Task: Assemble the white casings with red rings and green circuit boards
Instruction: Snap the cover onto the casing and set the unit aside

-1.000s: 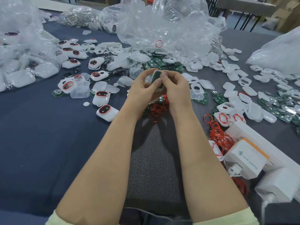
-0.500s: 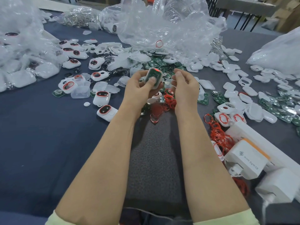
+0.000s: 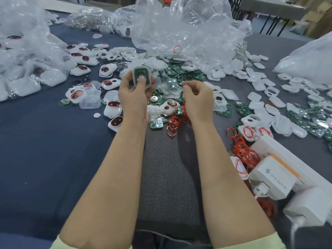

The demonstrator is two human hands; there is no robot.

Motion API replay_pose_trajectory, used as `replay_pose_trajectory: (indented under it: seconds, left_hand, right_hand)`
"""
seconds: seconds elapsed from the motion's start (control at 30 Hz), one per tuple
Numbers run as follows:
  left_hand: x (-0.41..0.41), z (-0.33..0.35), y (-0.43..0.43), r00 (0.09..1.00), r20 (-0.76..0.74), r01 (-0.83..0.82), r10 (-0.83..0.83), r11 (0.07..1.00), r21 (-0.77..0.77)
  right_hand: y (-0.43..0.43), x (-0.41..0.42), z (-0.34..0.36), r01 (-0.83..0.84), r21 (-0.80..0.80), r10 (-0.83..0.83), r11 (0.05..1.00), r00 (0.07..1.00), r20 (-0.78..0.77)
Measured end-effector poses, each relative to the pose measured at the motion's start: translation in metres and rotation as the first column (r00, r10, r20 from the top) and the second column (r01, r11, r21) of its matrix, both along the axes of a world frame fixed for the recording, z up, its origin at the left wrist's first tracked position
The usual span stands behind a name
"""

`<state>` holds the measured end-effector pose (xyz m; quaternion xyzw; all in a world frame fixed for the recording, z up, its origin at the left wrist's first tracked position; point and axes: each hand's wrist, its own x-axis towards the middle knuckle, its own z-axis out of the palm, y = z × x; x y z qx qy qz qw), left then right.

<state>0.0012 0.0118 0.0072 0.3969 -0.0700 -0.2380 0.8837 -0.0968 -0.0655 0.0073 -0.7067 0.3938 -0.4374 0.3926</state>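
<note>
My left hand [image 3: 134, 95] holds up a white casing [image 3: 141, 75] with a green circuit board seated inside it, thumb pressed on the board. My right hand [image 3: 198, 98] hovers a little to the right over the parts, fingers loosely curled, fingertips together; I cannot see anything in them. Loose red rings [image 3: 173, 123] lie between my wrists. Green circuit boards [image 3: 181, 72] are heaped just beyond my hands. A white casing [image 3: 169, 106] with a round metal cell lies below my hands.
Casings fitted with red rings [image 3: 115, 105] lie at the left. Bare white casings [image 3: 258, 85] spread to the right, more red rings [image 3: 240, 144] near a white charger [image 3: 274, 177]. Clear plastic bags [image 3: 188, 27] stand behind and at both sides.
My hands have parted. The left hand lifted the casing with the board up and left; the right hand let go and moved right and down over the parts.
</note>
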Motion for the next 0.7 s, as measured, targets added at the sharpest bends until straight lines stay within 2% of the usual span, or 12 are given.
replay_pose_trajectory:
  seconds: [0.1, 0.2, 0.37, 0.43, 0.53, 0.63, 0.7]
  left_hand:
    - [0.002, 0.001, 0.001, 0.996, 0.014, -0.093, 0.093, 0.996, 0.001]
    - [-0.003, 0.007, 0.003, 0.992, 0.069, -0.104, 0.102, 0.994, 0.032]
    - [-0.013, 0.032, 0.009, 0.983, 0.172, -0.041, 0.068, 0.988, -0.152]
    - [-0.016, 0.039, 0.013, 0.978, 0.197, -0.036, 0.069, 0.986, -0.164]
    - [-0.010, 0.046, 0.020, 0.976, 0.164, -0.117, 0.144, 0.979, -0.164]
    - [0.010, 0.051, 0.032, 0.963, 0.127, -0.216, 0.237, 0.963, -0.162]
    - [0.025, 0.051, 0.040, 0.958, 0.077, -0.265, 0.277, 0.954, -0.138]
  right_hand:
    - [0.005, 0.003, 0.001, -0.042, -0.062, 0.037, 0.997, 0.995, -0.090]
    - [0.010, 0.005, 0.000, -0.080, -0.116, 0.064, 0.990, 0.988, -0.139]
    - [0.023, 0.015, -0.004, -0.225, -0.209, 0.151, 0.952, 0.937, -0.316]
    - [0.029, 0.026, -0.003, -0.292, -0.258, 0.174, 0.921, 0.901, -0.397]
    - [0.042, 0.044, 0.002, -0.375, -0.265, 0.244, 0.888, 0.874, -0.419]
    - [0.054, 0.062, 0.005, -0.443, -0.204, 0.317, 0.873, 0.834, -0.452]
    - [0.055, 0.071, 0.005, -0.442, -0.177, 0.298, 0.879, 0.801, -0.520]
